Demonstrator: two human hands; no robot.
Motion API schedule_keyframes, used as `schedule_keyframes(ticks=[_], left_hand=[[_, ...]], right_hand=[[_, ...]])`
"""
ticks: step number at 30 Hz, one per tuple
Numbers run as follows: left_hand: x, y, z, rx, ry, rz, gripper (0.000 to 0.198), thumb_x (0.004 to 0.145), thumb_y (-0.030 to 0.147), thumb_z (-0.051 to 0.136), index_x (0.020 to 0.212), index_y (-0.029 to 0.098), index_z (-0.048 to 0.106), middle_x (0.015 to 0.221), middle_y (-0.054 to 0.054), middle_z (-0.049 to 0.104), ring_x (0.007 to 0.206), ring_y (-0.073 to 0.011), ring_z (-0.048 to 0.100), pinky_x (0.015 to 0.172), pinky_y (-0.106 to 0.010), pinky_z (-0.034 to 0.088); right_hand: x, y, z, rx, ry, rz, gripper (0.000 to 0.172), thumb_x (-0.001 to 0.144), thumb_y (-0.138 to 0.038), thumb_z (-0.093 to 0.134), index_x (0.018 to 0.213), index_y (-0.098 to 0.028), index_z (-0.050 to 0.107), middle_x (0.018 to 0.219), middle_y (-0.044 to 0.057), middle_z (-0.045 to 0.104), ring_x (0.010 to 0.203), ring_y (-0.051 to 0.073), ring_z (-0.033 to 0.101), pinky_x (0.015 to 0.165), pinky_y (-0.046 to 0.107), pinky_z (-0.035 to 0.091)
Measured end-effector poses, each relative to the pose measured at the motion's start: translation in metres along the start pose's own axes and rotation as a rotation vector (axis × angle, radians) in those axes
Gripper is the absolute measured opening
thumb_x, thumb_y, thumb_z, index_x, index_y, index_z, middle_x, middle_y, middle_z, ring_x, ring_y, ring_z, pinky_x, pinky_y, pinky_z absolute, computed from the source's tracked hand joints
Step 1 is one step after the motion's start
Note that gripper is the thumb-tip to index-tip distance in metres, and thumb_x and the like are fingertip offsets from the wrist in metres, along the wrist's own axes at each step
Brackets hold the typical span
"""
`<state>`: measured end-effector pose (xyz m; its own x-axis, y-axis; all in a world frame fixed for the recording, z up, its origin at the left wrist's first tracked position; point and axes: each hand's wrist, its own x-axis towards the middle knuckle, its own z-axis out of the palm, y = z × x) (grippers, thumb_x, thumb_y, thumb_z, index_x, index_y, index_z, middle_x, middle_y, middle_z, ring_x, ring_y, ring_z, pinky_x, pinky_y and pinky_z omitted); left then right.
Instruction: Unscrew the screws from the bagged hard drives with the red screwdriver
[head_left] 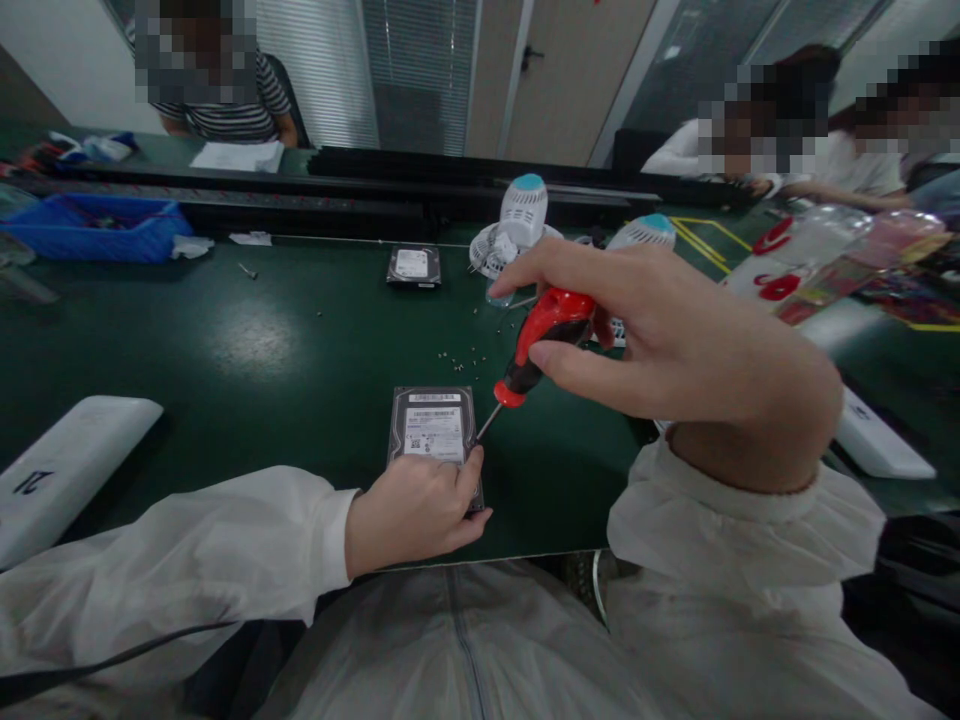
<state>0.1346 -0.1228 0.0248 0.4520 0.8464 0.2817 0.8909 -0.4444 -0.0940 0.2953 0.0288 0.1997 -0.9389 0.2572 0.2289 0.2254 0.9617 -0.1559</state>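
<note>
A hard drive [433,412] with a white label lies flat on the green table near its front edge. My left hand [420,508] is closed over the drive's near half and hides that part; the index fingertip rests by the drive's right edge. In my right hand [645,325] is a red and black screwdriver [544,340], gripped by its handle and tilted. Its tip meets the right edge of the drive, close to my left index finger. Whether the tip sits in a screw is too small to tell. Several small screws [459,363] lie scattered beyond the drive.
A second hard drive [414,266] lies farther back, beside white fans [523,210] with blue caps. A blue bin [97,228] stands at the back left. White devices [75,470] lie at both sides. Bottles [832,265] stand at the right. Other people sit across the table.
</note>
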Motion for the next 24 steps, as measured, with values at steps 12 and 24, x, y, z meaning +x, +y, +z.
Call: schedule_keyframes(ticks=[12, 24], left_hand=[[0.0003, 0.0001, -0.0006, 0.005, 0.028, -0.005, 0.056, 0.097, 0.043, 0.056, 0.124, -0.004, 0.069, 0.076, -0.016, 0.078, 0.060, -0.0268, 0.073, 0.052, -0.036, 0.057], [0.0001, -0.0001, 0.0002, 0.011, 0.036, 0.003, 0.057, 0.096, 0.043, 0.058, 0.124, -0.005, 0.069, 0.074, -0.016, 0.077, 0.059, -0.0266, 0.073, 0.051, -0.036, 0.056]], right_hand=[[-0.0009, 0.0034, 0.0026, -0.049, 0.055, 0.026, 0.045, 0.096, -0.051, 0.056, 0.125, -0.018, 0.061, 0.077, 0.001, 0.058, 0.064, 0.012, 0.044, 0.067, 0.030, 0.030], [-0.0011, 0.0023, -0.0001, -0.018, 0.049, 0.033, 0.034, 0.096, -0.047, 0.056, 0.108, -0.017, 0.067, 0.077, 0.002, 0.061, 0.065, 0.012, 0.047, 0.066, 0.030, 0.031]])
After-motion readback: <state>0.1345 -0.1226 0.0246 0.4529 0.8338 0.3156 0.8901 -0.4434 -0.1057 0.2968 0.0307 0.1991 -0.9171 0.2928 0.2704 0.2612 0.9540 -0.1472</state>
